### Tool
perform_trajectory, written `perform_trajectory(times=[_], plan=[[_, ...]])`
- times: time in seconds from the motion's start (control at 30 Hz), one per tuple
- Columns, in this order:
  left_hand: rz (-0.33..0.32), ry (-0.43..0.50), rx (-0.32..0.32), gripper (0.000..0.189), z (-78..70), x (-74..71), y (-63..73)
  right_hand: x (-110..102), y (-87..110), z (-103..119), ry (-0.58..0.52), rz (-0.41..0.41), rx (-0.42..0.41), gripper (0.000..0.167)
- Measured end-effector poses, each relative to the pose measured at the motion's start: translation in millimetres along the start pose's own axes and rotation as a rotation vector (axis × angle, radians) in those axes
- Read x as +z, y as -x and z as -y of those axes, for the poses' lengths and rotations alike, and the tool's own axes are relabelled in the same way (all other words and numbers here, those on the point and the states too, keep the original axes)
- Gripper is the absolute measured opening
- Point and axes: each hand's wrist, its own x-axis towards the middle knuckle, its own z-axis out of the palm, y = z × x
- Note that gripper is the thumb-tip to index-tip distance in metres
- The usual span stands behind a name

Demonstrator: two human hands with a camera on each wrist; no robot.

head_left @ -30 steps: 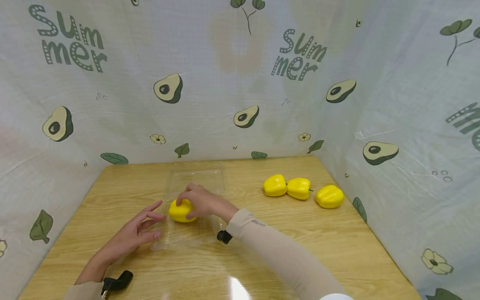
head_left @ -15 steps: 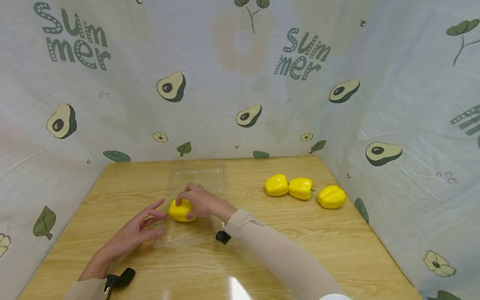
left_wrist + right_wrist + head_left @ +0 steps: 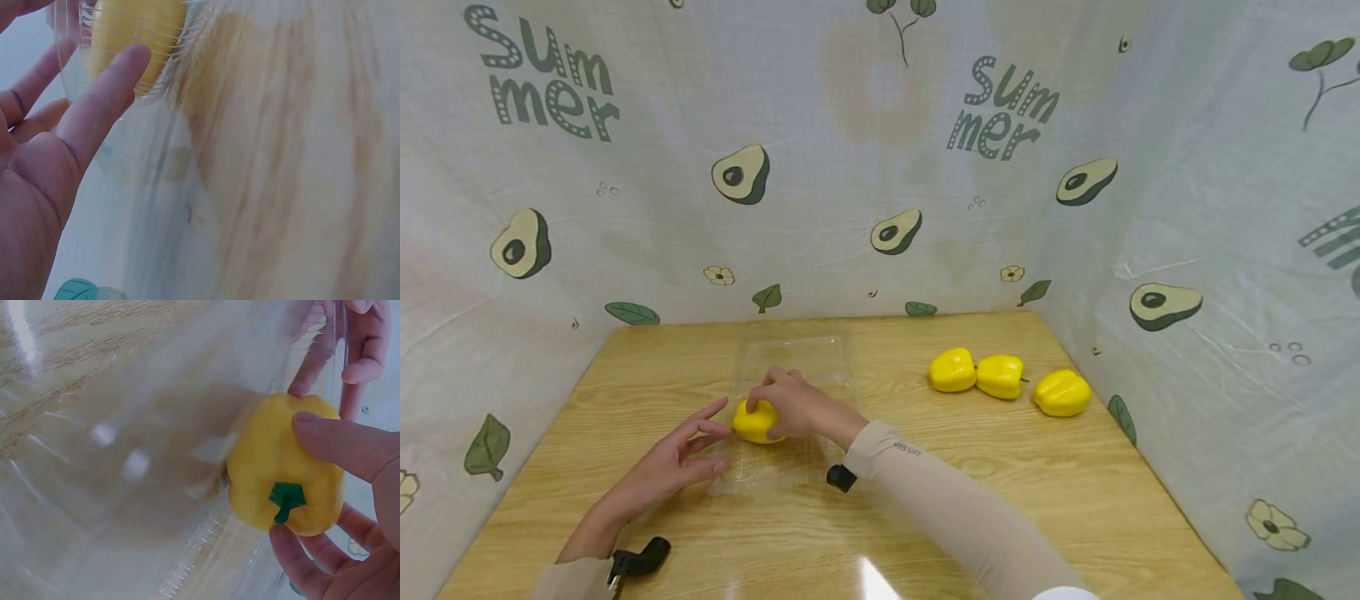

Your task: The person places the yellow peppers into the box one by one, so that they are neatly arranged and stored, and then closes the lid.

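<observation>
In the head view, a yellow bell pepper (image 3: 751, 423) sits in the left part of the clear plastic container (image 3: 767, 471), whose lid is folded back behind it. My right hand (image 3: 797, 406) grips this pepper from above, thumb on one side and fingers on the other. The right wrist view shows the pepper's green stem (image 3: 287, 499) with a fingertip beside it. Along the container's left wall, my left hand (image 3: 666, 458) is spread with extended fingers. In the left wrist view its thumb (image 3: 109, 94) lies against the ribbed wall, and the pepper (image 3: 137, 31) shows through.
Farther right on the wooden table (image 3: 925, 483) lie a yellow bell pepper (image 3: 952, 371), another touching it (image 3: 998, 377), and a third pepper (image 3: 1062, 393) nearer the right edge. A printed curtain (image 3: 820, 108) surrounds the back and sides.
My right hand has shifted slightly left with the pepper, closer to the container's left wall. The left hand stays nearly in place there, and the other peppers have not moved.
</observation>
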Motion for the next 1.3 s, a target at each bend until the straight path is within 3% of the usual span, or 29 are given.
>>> perform_trajectory(times=[0.17,0.43,0.73,1.1,1.3], plan=[[0.018,0.003,0.032,0.038,-0.2,-0.2,1.1,-1.2,1.1,0.9,0.012,0.020,-0.001,0.045],[0.005,-0.001,0.022,0.038,-1.9,0.0,1.0,-5.5,3.2,-2.3,0.012,0.060,-0.036,0.050],[0.006,0.008,0.012,0.038,-2.7,-0.4,0.7,-30.6,22.0,-14.3,-0.024,0.074,-0.081,0.058],[-0.004,-0.016,0.009,0.039,-1.7,-1.3,1.4,-66.6,65.1,-64.0,-0.061,0.036,-0.082,0.058],[0.000,-0.018,0.018,0.037,-0.7,-2.0,0.9,-83.5,95.9,-100.8,-0.101,0.014,-0.036,0.058]])
